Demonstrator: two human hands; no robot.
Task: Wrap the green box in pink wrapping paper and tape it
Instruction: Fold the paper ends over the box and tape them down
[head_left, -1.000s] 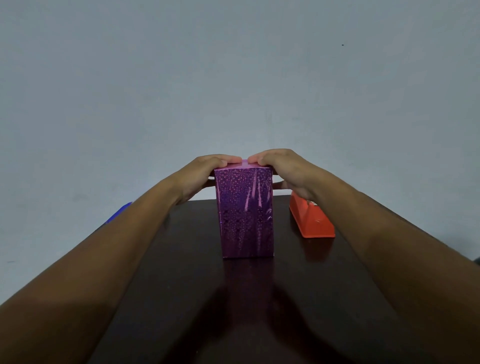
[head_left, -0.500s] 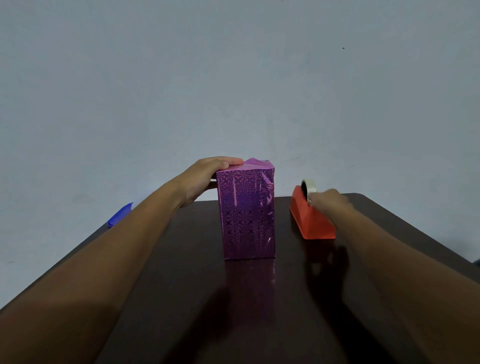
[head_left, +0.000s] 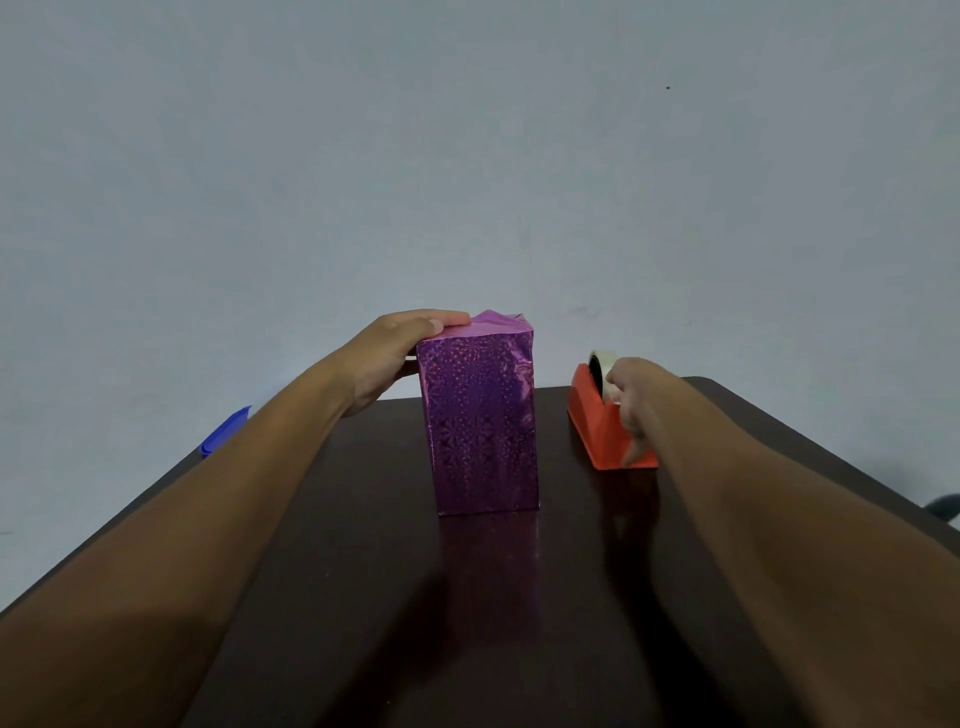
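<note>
The box (head_left: 480, 421), wrapped in shiny pink-purple patterned paper, stands upright in the middle of the dark table (head_left: 467, 597). A loose paper flap sticks up at its top. My left hand (head_left: 395, 358) holds the box's top left corner, fingers laid over the top fold and thumb against the left side. My right hand (head_left: 631, 395) is on the orange tape dispenser (head_left: 597, 426) to the right of the box. Its fingers reach the tape roll (head_left: 600, 361) and its thumb hangs down the dispenser's side. The fingertips are hidden behind the hand.
A blue object (head_left: 226, 431) pokes out past the table's left edge. A grey wall stands close behind the table's far edge. A dark object (head_left: 943, 506) shows at the right, beyond the table.
My right hand left the top of the box and moved right to the tape dispenser, where it stays. With that hand gone, the paper flap on top has lifted. My left hand kept its hold.
</note>
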